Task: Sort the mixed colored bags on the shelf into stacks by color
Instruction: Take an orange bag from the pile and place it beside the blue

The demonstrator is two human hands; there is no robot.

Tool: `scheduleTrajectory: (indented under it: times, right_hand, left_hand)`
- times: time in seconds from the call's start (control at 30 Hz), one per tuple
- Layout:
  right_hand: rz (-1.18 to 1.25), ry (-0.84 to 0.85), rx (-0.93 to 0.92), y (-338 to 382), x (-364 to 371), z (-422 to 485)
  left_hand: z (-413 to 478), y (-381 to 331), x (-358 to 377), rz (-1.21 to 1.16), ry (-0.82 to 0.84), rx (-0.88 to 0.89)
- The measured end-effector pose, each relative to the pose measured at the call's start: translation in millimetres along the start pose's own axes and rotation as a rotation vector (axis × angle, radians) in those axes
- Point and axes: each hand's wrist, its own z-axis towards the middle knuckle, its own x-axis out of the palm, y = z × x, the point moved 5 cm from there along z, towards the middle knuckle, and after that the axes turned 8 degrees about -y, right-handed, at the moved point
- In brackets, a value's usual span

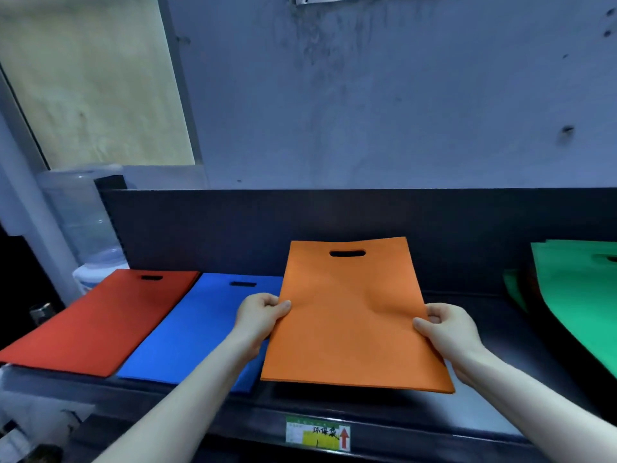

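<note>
A flat orange fabric bag (354,315) with a cut-out handle is held above a dark shelf (474,412). The left hand (258,317) pinches its left edge and the right hand (445,332) its right edge, thumbs on top. Left of it lie a flat blue bag stack (200,329) and a red bag stack (100,319); green bags (581,295) lie at far right.

Dim, cold light is filling the scene and tinting the wall (367,95) at twelve o'clock bluish. A pale yellowish panel (93,81) at ten o'clock is glowing softly as the brightest patch. The orange bag (350,322) at the centre is showing saturated colour and throwing a dark shadow onto the shelf (474,419) at six o'clock. Wide-angle distortion is bending lines near the edges, stretching the green bags (584,295) at three o'clock. The water bottle (83,222) at nine o'clock is looking hazy.
</note>
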Motion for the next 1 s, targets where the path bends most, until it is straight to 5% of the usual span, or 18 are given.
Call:
scheduleTrajectory:
  times: [0.5, 1.0]
  right_hand:
    - [-0.263, 0.047, 0.177, -63, 39, 37]
    - [-0.712, 0.204, -0.044, -47, 59, 37]
  left_hand:
    - [40, 49, 21, 0.466, 0.016, 0.009]
    - [49, 64, 13, 0.499, -0.024, -0.034]
